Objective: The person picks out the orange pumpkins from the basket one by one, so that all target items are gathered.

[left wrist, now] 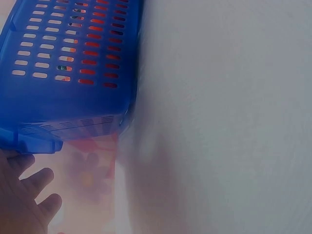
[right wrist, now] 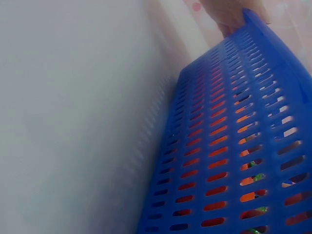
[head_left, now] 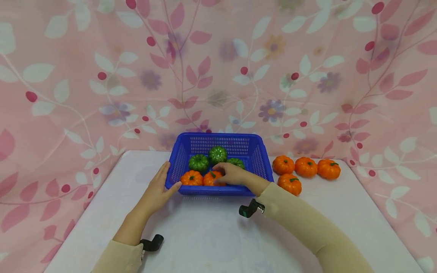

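A blue plastic basket (head_left: 218, 190) with slotted walls stands on the white table. Inside lie several small toy pumpkins: a green pumpkin (head_left: 198, 163) at left, another green pumpkin (head_left: 217, 155) behind, and a third green pumpkin (head_left: 236, 163) partly behind my right hand. In front are an orange pumpkin (head_left: 191, 178) and a second orange pumpkin (head_left: 209, 178). My right hand (head_left: 232, 174) reaches over the front rim and grips that second one, its fingers curled on its right side. My left hand (head_left: 158, 189) rests at the basket's left front corner, fingers extended along the rim.
Right of the basket, several orange pumpkins sit on the table: three in a back row (head_left: 306, 167) and one pumpkin (head_left: 289, 184) in front, close to my right sleeve. A floral pink cloth (head_left: 218, 76) hangs behind the table.
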Tool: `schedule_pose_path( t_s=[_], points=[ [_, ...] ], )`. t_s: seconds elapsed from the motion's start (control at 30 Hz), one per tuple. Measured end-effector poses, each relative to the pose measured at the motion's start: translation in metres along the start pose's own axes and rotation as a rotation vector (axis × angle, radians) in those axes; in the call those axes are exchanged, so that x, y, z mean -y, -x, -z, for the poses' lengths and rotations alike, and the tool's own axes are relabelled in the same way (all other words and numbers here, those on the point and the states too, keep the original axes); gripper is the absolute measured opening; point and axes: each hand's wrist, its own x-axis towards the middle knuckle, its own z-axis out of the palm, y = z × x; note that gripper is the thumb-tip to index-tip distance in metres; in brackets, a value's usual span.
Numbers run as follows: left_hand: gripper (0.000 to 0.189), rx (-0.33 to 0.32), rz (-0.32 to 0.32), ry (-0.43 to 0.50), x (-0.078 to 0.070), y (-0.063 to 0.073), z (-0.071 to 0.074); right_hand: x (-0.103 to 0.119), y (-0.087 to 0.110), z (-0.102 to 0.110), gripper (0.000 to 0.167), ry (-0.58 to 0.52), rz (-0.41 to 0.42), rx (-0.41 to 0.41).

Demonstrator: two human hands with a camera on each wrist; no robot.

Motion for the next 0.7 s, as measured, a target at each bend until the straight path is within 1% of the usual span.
schedule_pose_path(
  t_s=[0.23, 0.33, 0.53, 0.7],
  points=[
    [0.09, 0.005, 0.006, -0.002, -0.0026, 0.0006, 0.0014, -0.0015, -0.0013, -0.0036, 0.058, 0.051, -0.03, 0.033],
    [0.09, 0.005, 0.006, -0.005, -0.0028, 0.0006, 0.0015, -0.0023, -0.0021, -0.0052, 0.058, 0.054, -0.04, 0.038],
    [0.089, 0.003, 0.001, 0.0, -0.0022, 0.0009, 0.0012, -0.0012, -0.0029, -0.0066, 0.061, 0.039, -0.064, 0.03],
    [0.09, 0.003, 0.004, 0.003, -0.0012, 0.0013, 0.0001, -0.0025, -0.004, -0.0067, 0.064, 0.03, -0.061, 0.009]
  ],
)
